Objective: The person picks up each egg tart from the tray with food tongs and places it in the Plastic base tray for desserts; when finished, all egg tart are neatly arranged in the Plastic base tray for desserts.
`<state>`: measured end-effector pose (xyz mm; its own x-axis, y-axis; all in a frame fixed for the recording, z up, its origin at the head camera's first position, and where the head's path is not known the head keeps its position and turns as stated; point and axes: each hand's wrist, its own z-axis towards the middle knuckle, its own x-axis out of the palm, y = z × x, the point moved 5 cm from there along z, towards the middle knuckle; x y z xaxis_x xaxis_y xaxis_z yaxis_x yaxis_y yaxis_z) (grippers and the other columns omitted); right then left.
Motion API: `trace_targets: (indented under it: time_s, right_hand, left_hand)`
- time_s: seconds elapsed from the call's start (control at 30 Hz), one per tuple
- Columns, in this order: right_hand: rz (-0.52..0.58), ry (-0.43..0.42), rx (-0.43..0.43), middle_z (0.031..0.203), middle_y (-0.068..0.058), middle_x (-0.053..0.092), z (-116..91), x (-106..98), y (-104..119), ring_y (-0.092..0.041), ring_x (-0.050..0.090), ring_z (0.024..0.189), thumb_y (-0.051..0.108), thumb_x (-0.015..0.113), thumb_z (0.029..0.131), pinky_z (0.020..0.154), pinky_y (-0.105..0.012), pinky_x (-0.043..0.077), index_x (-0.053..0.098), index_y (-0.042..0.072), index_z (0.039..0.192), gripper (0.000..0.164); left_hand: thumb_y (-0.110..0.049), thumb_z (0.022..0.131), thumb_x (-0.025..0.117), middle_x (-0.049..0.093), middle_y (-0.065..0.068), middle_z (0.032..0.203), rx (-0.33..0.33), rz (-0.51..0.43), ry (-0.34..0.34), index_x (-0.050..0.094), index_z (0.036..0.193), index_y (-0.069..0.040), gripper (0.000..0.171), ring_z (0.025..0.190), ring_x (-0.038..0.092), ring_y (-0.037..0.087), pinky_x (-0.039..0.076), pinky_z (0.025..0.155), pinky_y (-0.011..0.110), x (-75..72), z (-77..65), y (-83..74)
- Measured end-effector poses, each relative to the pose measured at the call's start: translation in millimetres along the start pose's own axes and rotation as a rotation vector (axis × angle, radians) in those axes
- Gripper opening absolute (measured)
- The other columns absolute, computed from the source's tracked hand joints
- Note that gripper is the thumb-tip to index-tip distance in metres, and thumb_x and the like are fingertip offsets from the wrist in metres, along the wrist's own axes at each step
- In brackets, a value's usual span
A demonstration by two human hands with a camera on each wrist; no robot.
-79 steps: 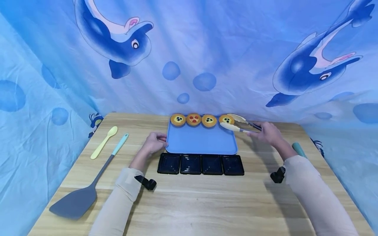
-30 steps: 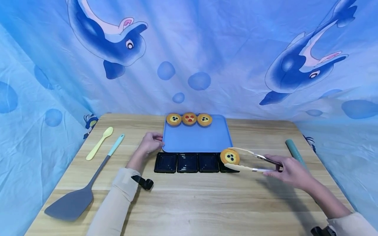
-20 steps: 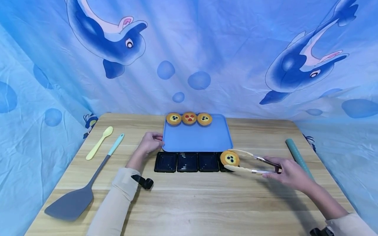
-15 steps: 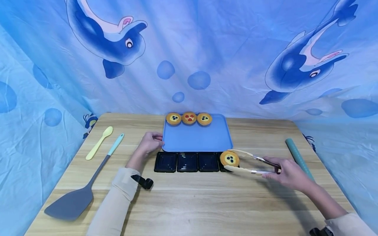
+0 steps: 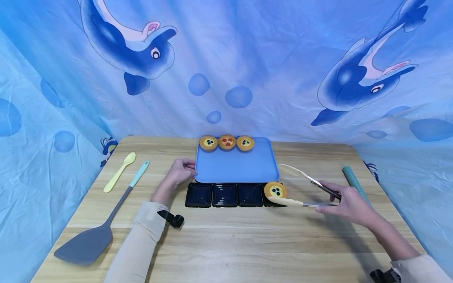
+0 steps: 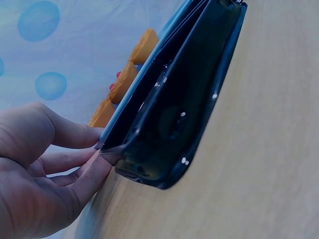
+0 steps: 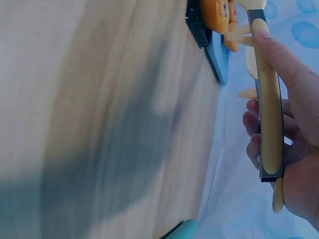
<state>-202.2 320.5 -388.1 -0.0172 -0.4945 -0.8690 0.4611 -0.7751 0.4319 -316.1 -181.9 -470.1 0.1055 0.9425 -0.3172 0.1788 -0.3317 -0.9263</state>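
Observation:
My right hand (image 5: 354, 204) grips a pair of tongs (image 7: 269, 114) with cream tips, their arms spread apart. One tip overlaps the near edge of an egg tart (image 5: 275, 190) with dark berries, and the other stands away from it, right of the tray. That tart sits in the rightmost of several square black containers (image 5: 224, 195) lined up in a row. With thumb and fingers my left hand (image 5: 180, 171) pinches the left edge of a blue tray (image 5: 237, 165). Along the tray's back edge lie three tarts (image 5: 227, 142), the middle one topped with red pieces.
On the left of the wooden table (image 5: 226, 243) lie a yellow spoon (image 5: 120, 171) and a grey spatula (image 5: 86, 243) with a mint handle. A green cylindrical object (image 5: 355, 182) lies at the right. A blue dolphin-print curtain (image 5: 283, 59) hangs behind the table.
The right hand carried a tart in the tongs from the tray's right end to the rightmost container. Since half a second ago the tongs have spread, releasing the tart. The left hand stays put.

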Motion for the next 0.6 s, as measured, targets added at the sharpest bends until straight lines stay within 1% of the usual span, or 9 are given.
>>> trace_targets:
  time_s: [0.07, 0.17, 0.23, 0.3, 0.37, 0.5, 0.6]
  right_hand:
    - [0.005, -0.018, -0.021, 0.068, 0.007, 0.055, 6.4, -3.0, 1.1, -0.003, 0.040, 0.051, 0.028, 0.091, 0.070, 0.043, -0.023, 0.037, 0.058, -0.004, 0.134, 0.079]
    - [0.006, -0.034, -0.030, 0.069, 0.007, 0.056, 20.0, -7.4, 2.8, -0.004, 0.041, 0.049, 0.027, 0.090, 0.072, 0.042, -0.024, 0.037, 0.056, -0.006, 0.134, 0.079]
    - [-0.010, -0.041, -0.024, 0.069, 0.006, 0.057, 31.8, -9.7, 3.9, -0.006, 0.042, 0.049, 0.029, 0.089, 0.073, 0.042, -0.025, 0.037, 0.056, -0.006, 0.135, 0.079]
    - [-0.028, -0.039, -0.001, 0.069, 0.004, 0.057, 45.5, -10.7, 4.4, -0.008, 0.042, 0.049, 0.033, 0.088, 0.075, 0.042, -0.026, 0.037, 0.055, -0.003, 0.137, 0.080]
    - [-0.036, -0.022, 0.026, 0.070, 0.002, 0.058, 59.6, -10.2, 4.7, -0.011, 0.043, 0.050, 0.038, 0.086, 0.077, 0.042, -0.027, 0.037, 0.054, -0.003, 0.139, 0.081]
    - [-0.017, 0.046, 0.069, 0.071, -0.002, 0.058, 87.0, -3.5, 2.6, -0.015, 0.045, 0.052, 0.043, 0.082, 0.081, 0.043, -0.028, 0.038, 0.050, -0.003, 0.142, 0.083]
    - [0.007, 0.084, 0.077, 0.064, -0.003, 0.055, 104.8, 4.0, -1.1, -0.016, 0.044, 0.049, 0.044, 0.080, 0.082, 0.042, -0.029, 0.037, 0.046, -0.004, 0.144, 0.085]
  left_hand:
    - [0.007, 0.086, 0.067, 0.060, 0.025, 0.114, 0.000, -0.007, 0.007, 0.054, 0.130, 0.012, 0.046, 0.091, 0.063, 0.026, 0.058, 0.073, 0.027, -0.1, -0.8, 0.3]
    - [0.007, 0.086, 0.067, 0.060, 0.025, 0.115, -0.002, -0.011, 0.010, 0.053, 0.131, 0.012, 0.047, 0.091, 0.063, 0.026, 0.058, 0.074, 0.027, -0.1, -1.9, 0.6]
    - [0.006, 0.087, 0.067, 0.060, 0.025, 0.115, 0.005, -0.004, 0.008, 0.053, 0.131, 0.012, 0.047, 0.091, 0.063, 0.026, 0.058, 0.074, 0.028, -0.8, -2.4, 0.1]
    - [0.006, 0.086, 0.067, 0.061, 0.025, 0.114, 0.012, -0.005, 0.001, 0.053, 0.131, 0.012, 0.047, 0.091, 0.063, 0.026, 0.058, 0.074, 0.027, -1.5, -1.8, -0.1]
    - [0.006, 0.086, 0.067, 0.061, 0.025, 0.113, 0.019, -0.006, -0.002, 0.054, 0.130, 0.012, 0.047, 0.090, 0.063, 0.026, 0.057, 0.074, 0.027, -2.2, -1.3, -0.2]
    - [0.006, 0.086, 0.067, 0.061, 0.025, 0.113, 0.018, -0.021, 0.008, 0.054, 0.130, 0.013, 0.046, 0.090, 0.063, 0.026, 0.057, 0.074, 0.028, -2.0, -1.0, 0.4]
    - [0.005, 0.085, 0.067, 0.061, 0.025, 0.113, 0.021, -0.016, 0.009, 0.055, 0.129, 0.013, 0.046, 0.091, 0.063, 0.027, 0.057, 0.076, 0.029, -1.6, -1.7, -0.3]
